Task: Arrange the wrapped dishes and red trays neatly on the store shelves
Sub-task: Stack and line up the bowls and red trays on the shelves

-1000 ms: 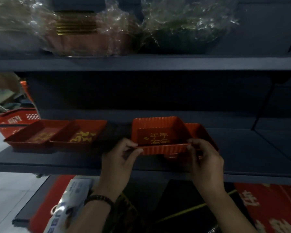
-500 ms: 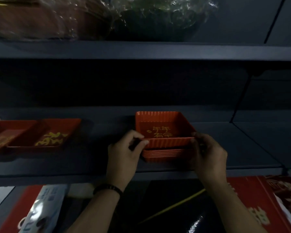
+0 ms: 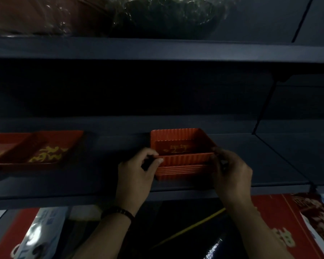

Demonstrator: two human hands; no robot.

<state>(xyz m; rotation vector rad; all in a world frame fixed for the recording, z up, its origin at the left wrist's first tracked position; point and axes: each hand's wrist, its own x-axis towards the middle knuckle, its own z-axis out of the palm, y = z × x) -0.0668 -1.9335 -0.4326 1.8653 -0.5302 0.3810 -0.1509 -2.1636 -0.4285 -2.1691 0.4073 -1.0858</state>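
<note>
A stack of square red trays (image 3: 183,170) with ribbed sides sits on the dark middle shelf (image 3: 108,176). The top red tray (image 3: 181,144) shows gold characters inside. My left hand (image 3: 138,171) pinches the top tray's near left corner, and my right hand (image 3: 230,171) pinches its near right corner. Two flatter red trays (image 3: 37,148) with gold markings lie side by side at the left of the same shelf. Wrapped dishes (image 3: 105,14) in clear film sit on the upper shelf (image 3: 157,49).
The shelf stretches bare to the right of the stack, up to a bracket (image 3: 264,107). Below the shelf lie red printed packages (image 3: 284,227), a white-blue package (image 3: 39,236) and a yellow line (image 3: 191,227) on a dark surface.
The top tray has come down onto the stack and lined up with it. The view has shifted right, so the left trays sit nearer the frame edge.
</note>
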